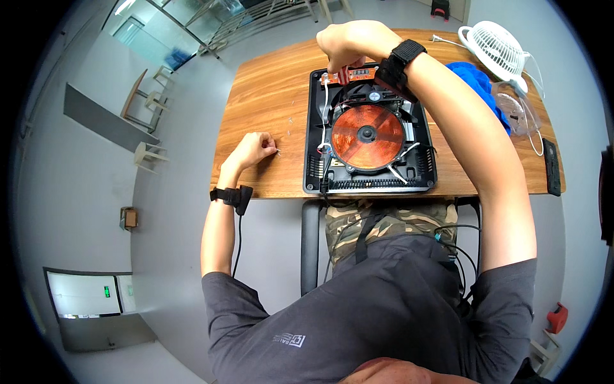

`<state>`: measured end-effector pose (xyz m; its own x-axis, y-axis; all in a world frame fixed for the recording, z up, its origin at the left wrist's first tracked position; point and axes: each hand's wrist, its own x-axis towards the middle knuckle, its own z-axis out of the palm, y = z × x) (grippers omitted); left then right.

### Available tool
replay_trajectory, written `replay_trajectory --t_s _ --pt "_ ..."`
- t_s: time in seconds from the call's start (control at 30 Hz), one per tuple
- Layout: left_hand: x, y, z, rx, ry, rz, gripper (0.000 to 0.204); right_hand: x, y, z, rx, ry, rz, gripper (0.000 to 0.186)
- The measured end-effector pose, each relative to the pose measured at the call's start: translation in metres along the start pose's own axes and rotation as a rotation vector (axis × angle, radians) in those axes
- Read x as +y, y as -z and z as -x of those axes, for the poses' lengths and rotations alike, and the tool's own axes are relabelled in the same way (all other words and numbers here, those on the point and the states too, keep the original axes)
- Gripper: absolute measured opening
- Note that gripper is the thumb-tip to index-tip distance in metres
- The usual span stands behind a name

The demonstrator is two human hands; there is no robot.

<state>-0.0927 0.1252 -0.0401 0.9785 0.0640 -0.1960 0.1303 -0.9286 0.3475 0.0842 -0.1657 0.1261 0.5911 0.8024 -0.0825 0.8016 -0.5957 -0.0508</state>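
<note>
An opened induction cooker [313,128] lies on the table, its black casing exposing a round copper coil [352,144] with a dark centre. Over its far edge, my right hand [358,45] is closed around what looks like a red-striped screwdriver [343,77]. The tool points down at an orange circuit board [364,75] with a small display; its tip is hidden. Left of the cooker, my left hand [258,148] rests near the tabletop with thumb and fingers pinched together. A tiny pale bit shows at those fingertips, too small to name.
Several small pale pieces [291,120] lie on the wooden table [256,89] beyond my left hand. At the far right are a white fan [495,48], blue cloth [473,80], a clear plastic piece [511,109] and a cable. A black flat object [552,166] sits at the right edge.
</note>
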Motion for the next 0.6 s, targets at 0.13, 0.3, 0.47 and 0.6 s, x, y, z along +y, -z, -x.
replay_trajectory --t_s 0.13,0.3,0.47,0.6 --pt "0.011 -0.006 0.006 -0.005 0.021 -0.080 0.024 -0.004 0.003 -0.001 -0.059 -0.059 -0.017 0.030" --pt "0.007 -0.013 -0.001 0.022 0.037 -0.089 0.027 0.003 0.000 0.002 -0.009 0.004 -0.062 0.027" --pt "0.005 -0.015 -0.002 0.028 0.049 -0.004 0.025 0.002 0.000 -0.003 -0.040 -0.044 -0.045 0.026" --pt "0.004 -0.014 0.002 0.018 0.061 0.097 0.017 -0.001 0.002 0.001 -0.034 -0.047 -0.037 0.026"
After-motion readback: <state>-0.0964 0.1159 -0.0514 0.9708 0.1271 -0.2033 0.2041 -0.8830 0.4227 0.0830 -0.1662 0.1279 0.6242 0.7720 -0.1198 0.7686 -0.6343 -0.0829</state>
